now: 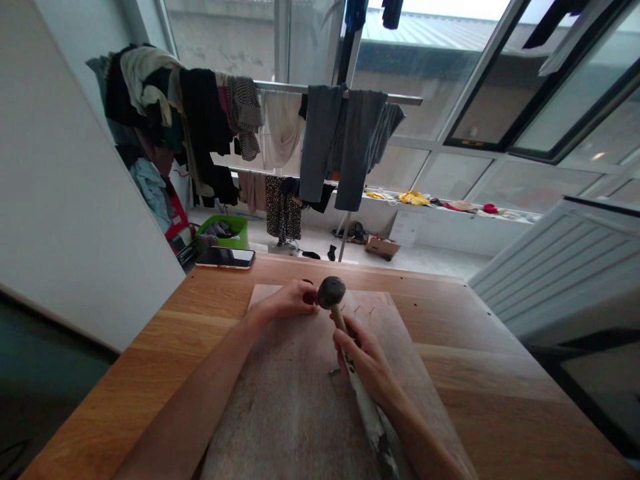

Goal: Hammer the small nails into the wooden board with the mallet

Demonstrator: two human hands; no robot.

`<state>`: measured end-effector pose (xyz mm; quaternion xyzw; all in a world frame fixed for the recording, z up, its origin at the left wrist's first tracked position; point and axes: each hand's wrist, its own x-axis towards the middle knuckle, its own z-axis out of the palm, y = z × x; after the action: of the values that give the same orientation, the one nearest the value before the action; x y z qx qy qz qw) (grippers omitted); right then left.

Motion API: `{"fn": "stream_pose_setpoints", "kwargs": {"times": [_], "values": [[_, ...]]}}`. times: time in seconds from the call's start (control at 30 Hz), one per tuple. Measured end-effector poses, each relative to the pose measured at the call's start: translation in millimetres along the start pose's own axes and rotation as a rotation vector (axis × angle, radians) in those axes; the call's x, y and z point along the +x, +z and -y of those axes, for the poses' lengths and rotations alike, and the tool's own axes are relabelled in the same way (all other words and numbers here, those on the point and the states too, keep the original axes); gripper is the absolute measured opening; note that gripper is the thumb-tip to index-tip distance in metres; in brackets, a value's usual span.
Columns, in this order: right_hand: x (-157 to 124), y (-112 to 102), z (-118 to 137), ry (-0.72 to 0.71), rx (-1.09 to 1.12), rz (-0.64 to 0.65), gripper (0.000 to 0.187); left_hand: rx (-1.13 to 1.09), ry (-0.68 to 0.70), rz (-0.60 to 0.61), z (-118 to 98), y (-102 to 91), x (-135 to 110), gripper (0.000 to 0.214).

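Note:
My right hand (364, 353) is wrapped round the wooden handle of a hammer (332, 292). The hammer's dark head is raised just above the board, close beside my left fingertips. My left hand (296, 298) rests near the far edge of the wooden board (280, 400) with its fingers pinched together. What they pinch, if anything, is hidden. To the right of the hammer head, a few thin nails (371, 309) stand up from the board, some leaning. A small metal piece (334, 372) lies on the board by my right hand, too small to name.
The board lies on a wooden table (480, 387). A phone (226, 257) lies at the table's far left corner. Beyond the table are a rack of hanging clothes (320, 140), a green basket (240, 233) and a cardboard box (383, 247). A white ribbed panel (565, 267) stands at right.

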<state>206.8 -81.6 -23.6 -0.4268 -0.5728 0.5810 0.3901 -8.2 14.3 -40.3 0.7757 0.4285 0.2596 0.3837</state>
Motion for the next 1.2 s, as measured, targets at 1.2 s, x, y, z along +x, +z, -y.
{"fn": "stream_pose_setpoints", "kwargs": {"times": [1.2], "values": [[4.2, -17.0, 6.9, -0.064, 0.087, -0.276, 0.046, 0.266, 0.082, 0.200, -80.0, 6.5, -17.1, 0.002]]}}
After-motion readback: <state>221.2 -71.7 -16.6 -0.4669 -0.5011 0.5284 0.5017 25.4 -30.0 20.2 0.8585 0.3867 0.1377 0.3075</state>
